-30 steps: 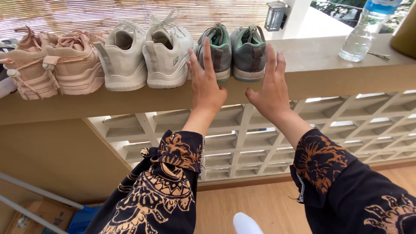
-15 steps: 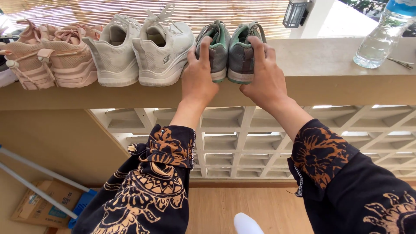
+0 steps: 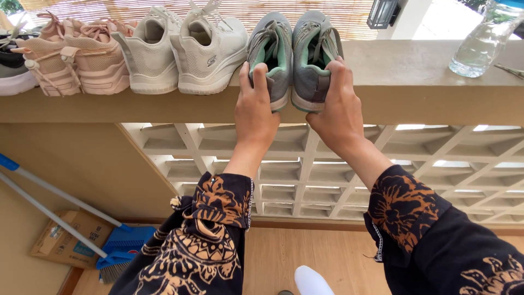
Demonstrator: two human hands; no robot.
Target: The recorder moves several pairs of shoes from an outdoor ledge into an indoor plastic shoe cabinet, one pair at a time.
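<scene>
Above, at the front edge of the ledge (image 3: 415, 82): left hand (image 3: 255, 112) grips the left grey shoe (image 3: 271, 49) by its heel, right hand (image 3: 339, 112) the right grey shoe (image 3: 314, 46), both heels tipped up. White shoes (image 3: 185, 49) stand just beside.

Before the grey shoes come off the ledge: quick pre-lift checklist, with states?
1. Left hand grips left grey shoe at heel: ok.
2. Right hand grips right grey shoe at heel: ok.
3. Both heels tipped up over ledge edge: ok.
4. Left shoe apart from white shoe: not ok, they look touching.
5. Bottle apart from the hands: ok.
6. Laces free: cannot tell.
</scene>
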